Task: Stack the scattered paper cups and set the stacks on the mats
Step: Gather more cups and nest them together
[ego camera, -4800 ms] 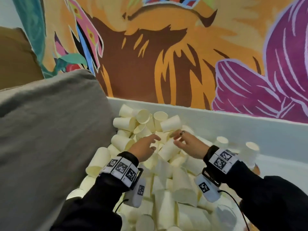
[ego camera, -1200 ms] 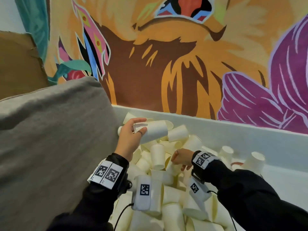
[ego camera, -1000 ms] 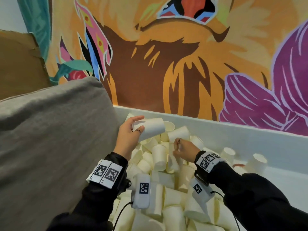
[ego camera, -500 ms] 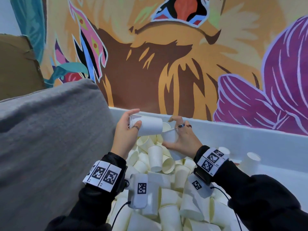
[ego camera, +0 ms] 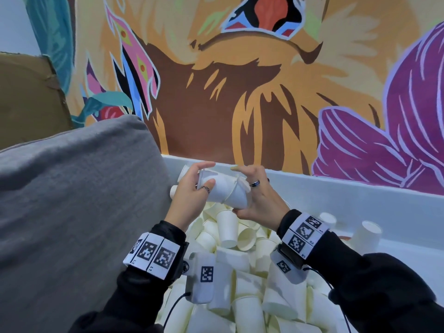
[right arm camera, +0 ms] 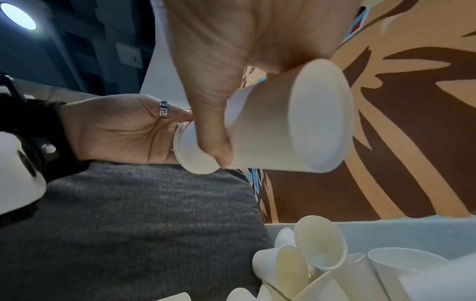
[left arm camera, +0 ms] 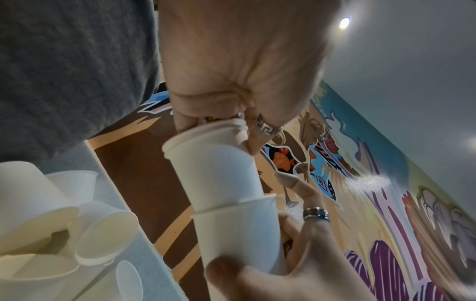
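My left hand point(ego camera: 192, 191) grips the rim end of a short stack of white paper cups point(ego camera: 216, 186), held sideways above the pile. My right hand point(ego camera: 254, 200) grips another paper cup point(ego camera: 239, 195) and has it partly slid over the stack's bottom end. In the left wrist view the stack point(left arm camera: 216, 169) enters the outer cup point(left arm camera: 239, 230) from above. The right wrist view shows the outer cup's base point(right arm camera: 319, 130) and my left hand point(right arm camera: 123, 130) behind. A heap of loose paper cups point(ego camera: 230, 280) fills the space below my hands. No mat shows.
A grey cushion point(ego camera: 72, 212) presses against the pile on the left. A pale ledge point(ego camera: 360, 200) runs along the painted wall point(ego camera: 240, 80) behind the cups. Two cups point(ego camera: 365, 234) stand upside down at the right. Brown cardboard point(ego camera: 28, 97) sits far left.
My left hand lifted a cup stack from the pile. My right hand picked a cup out of the heap, raised it, and pushed it onto the stack's end.
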Demonstrator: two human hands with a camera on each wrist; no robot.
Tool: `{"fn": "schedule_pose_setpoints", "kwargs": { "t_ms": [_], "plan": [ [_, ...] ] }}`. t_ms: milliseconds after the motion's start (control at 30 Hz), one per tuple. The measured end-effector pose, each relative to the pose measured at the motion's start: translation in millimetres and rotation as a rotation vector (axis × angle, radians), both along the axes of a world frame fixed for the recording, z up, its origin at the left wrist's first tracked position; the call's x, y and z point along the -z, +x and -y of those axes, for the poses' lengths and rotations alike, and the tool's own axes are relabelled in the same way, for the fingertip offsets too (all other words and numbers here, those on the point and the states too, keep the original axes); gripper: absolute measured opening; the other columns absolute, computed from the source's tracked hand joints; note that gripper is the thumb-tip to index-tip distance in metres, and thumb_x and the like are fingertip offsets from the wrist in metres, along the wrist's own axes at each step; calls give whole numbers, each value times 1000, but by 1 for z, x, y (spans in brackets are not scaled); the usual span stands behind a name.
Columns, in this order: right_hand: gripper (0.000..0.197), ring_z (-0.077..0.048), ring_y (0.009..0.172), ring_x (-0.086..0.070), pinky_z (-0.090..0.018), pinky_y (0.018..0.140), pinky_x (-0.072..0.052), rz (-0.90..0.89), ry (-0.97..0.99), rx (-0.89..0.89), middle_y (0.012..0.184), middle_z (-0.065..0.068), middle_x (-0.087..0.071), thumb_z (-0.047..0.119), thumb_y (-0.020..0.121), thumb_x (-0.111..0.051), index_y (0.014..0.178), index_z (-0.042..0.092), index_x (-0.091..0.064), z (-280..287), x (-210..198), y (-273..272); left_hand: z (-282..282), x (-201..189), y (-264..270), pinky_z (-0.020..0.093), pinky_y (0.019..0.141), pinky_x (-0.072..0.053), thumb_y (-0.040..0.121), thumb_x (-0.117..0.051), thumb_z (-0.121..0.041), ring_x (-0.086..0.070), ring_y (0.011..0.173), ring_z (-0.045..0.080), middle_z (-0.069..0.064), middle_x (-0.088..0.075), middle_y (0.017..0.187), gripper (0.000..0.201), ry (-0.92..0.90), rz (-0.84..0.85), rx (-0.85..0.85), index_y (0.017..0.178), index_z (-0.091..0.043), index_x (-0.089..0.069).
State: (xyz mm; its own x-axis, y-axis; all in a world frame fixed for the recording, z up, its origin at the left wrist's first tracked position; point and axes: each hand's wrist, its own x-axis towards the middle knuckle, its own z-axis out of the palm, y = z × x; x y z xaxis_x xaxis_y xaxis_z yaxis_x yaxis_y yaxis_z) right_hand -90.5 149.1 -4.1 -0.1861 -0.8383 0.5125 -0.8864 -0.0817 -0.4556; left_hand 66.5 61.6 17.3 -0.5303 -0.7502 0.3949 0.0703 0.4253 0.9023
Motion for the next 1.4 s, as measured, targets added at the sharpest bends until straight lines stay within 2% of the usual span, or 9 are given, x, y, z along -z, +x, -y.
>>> {"fn": "schedule_pose_setpoints", "kwargs": {
  "t_ms": [133,333,467,600,700,867,967,1100,1400],
  "plan": [
    [89,-25,112,-49,-40,90,-48,17,42,32,125,-3,-44,16,62,-79,133,35,-27,4,-2,5,1,1,1,22,90,-43,96,-47,-6,-52,110,14,-4,-55,116,31,10,19,16,116,-28,-54],
    [81,-26,106,-53,-40,86,-44,-144,45,33,121,3,-58,29,67,-71,125,45,-17,7,-6,15,-1,1,1,15,76,-44,98,-45,-14,-54,96,9,1,-58,113,27,23,7,85,121,-25,-54],
    [86,-21,112,-45,-36,92,-44,-61,60,-82,127,0,-54,21,74,-71,135,49,-19,9,-7,24,-1,4,3,1,79,-42,92,-58,-13,-51,101,-10,-12,-55,117,32,-42,22,99,120,-27,-52],
    [65,-11,114,-45,-21,92,-38,227,-28,-95,128,10,-44,30,76,-75,124,37,-32,13,-7,23,9,2,15,35,102,-42,92,-55,-10,-48,115,10,-23,-51,111,31,-25,-21,-46,116,-31,-54],
    [31,-17,102,-50,-26,82,-41,389,9,41,115,1,-44,39,89,-56,107,23,-36,24,-3,16,18,-1,28,40,99,-44,94,-52,-10,-46,112,12,-28,-47,106,29,-16,-52,-138,113,-32,-53],
    [39,-20,98,-54,-34,91,-44,238,554,-15,113,-5,-53,34,89,-60,117,15,-40,50,29,18,37,0,50,19,72,-42,95,-48,-8,-44,105,12,-9,-46,117,28,1,-102,-246,112,-30,-51],
    [58,-25,116,-52,-32,96,-40,75,842,-121,131,-11,-49,33,88,-61,137,21,-31,65,52,36,44,1,61,25,82,-41,96,-47,-7,-43,106,11,-12,-46,113,28,20,-102,-262,112,-29,-52],
    [58,-28,123,-46,-38,101,-41,-75,967,-165,135,-13,-43,30,86,-64,138,30,-37,83,69,54,54,3,71,28,83,-41,96,-46,-8,-44,105,12,-16,-47,107,27,36,-98,-267,112,-29,-52],
    [67,-32,118,-50,-37,95,-42,-194,1061,-40,132,-15,-50,37,82,-68,134,8,-38,101,87,67,70,7,79,18,67,-43,97,-46,-11,-44,104,14,-6,-44,118,27,56,-60,-252,117,-29,-51]
  ]
}}
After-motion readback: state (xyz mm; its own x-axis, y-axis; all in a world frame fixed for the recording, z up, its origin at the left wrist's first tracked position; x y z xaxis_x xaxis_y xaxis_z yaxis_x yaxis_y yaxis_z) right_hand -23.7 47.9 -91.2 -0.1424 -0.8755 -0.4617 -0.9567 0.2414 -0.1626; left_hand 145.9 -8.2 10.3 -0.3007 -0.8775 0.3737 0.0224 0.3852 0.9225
